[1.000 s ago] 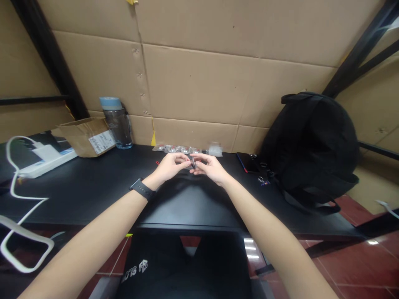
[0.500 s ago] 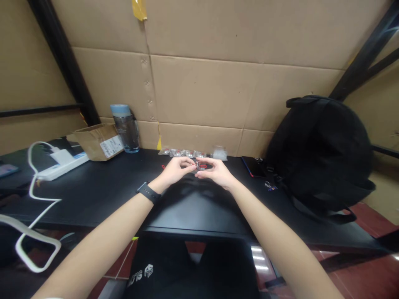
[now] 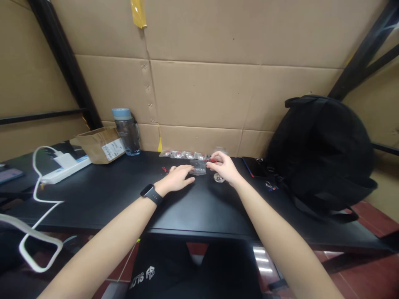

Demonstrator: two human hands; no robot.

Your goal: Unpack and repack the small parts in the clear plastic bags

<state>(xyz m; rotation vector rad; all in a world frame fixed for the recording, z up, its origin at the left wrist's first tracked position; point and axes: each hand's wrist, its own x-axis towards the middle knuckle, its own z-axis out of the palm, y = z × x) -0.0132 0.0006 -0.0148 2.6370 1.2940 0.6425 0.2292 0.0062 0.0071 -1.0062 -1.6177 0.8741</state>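
Note:
My right hand [image 3: 226, 169] is closed in a pinch on a small shiny thing with a red part [image 3: 209, 159], too small to name. Beneath that hand, a clear round disc [image 3: 219, 177] lies on the black table [image 3: 199, 207]. My left hand [image 3: 178, 178], with a black watch on its wrist, rests low over the table, fingers stretched out. Its fingertips reach the edge of a clear plastic bag [image 3: 198, 168]. A small red piece [image 3: 164, 169] lies left of the left hand. Behind the hands runs a row of several clear packets [image 3: 183, 155] with red and silver contents.
A blue-lidded bottle [image 3: 127, 133], an open paper bag [image 3: 102, 145] and a white power strip [image 3: 67, 168] with a cable stand at left. At right are a black backpack [image 3: 321, 153], a dark phone-like slab [image 3: 254, 167] and keys [image 3: 271, 187]. Cardboard walls the back.
My hands have come apart from their shared hold on a small thing. The left moved down-left and opened; the right shifted right. The clear disc and plastic bag now show on the table.

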